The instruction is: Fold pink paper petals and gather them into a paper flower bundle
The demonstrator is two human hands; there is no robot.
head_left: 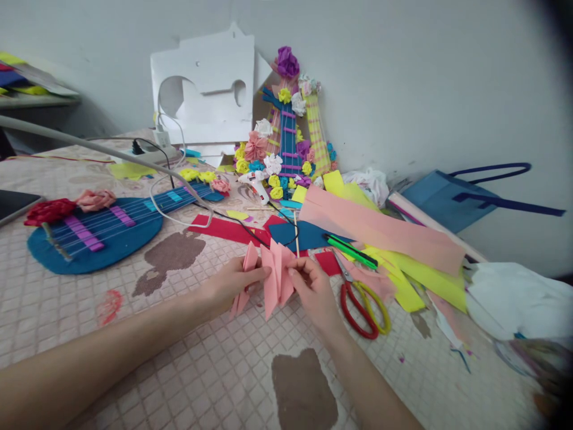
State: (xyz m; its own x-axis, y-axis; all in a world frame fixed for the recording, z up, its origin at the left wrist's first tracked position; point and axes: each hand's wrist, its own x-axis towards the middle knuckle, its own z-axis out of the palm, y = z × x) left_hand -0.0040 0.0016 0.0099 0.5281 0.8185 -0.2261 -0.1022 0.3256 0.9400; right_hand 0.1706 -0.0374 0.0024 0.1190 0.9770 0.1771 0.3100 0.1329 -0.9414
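Observation:
A pink strip of crepe-like paper [273, 280], folded in accordion pleats, is held up between my two hands above the table. My left hand [235, 280] pinches the pleats at the left end, thumb in front. My right hand [311, 283] grips the right edge between thumb and fingertips. Just right of my right hand lie scissors [360, 310] with one red and one yellow handle. A green box cutter [351, 251] rests beyond them on the paper scraps. Behind my hands lie red paper pieces [224, 230] and a dark blue piece [298, 235].
A blue guitar-shaped craft [111, 239] with paper flowers lies at the left. More flower-decorated guitars [289, 137] lean on the wall beside white cut-out boards [206, 89]. A glue gun [255, 184], power strip [143, 155], pink sheet [376, 230] and blue bag [447, 200] are around the table.

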